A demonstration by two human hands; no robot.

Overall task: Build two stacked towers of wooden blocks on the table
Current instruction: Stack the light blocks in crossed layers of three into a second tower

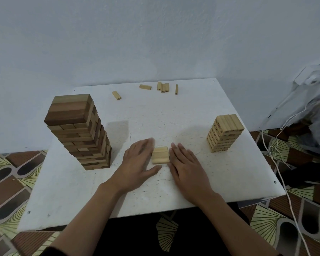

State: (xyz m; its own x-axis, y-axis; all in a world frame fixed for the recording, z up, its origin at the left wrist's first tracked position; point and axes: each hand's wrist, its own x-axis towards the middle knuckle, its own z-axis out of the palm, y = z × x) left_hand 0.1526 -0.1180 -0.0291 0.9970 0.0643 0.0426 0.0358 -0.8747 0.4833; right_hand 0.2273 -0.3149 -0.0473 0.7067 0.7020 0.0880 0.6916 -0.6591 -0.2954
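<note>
Dark tower (78, 132) done; pale tower (224, 133), three o'clock, short.
Left hand (139, 159) and right hand (187, 163), both flat, press a block row (160, 155).

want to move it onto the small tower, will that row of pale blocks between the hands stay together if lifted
Probably not: the row of pale blocks looks like separate loose pieces side by side, so it likely splits unless squeezed. Each looks rigid, flat-sided wood, unlikely to roll.

On the desk (229, 182), a tall tower (78, 132) stands left, a short tower (224, 133) right, a small stack (160, 156) between them in front, and loose blocks (163, 87) behind.
</note>
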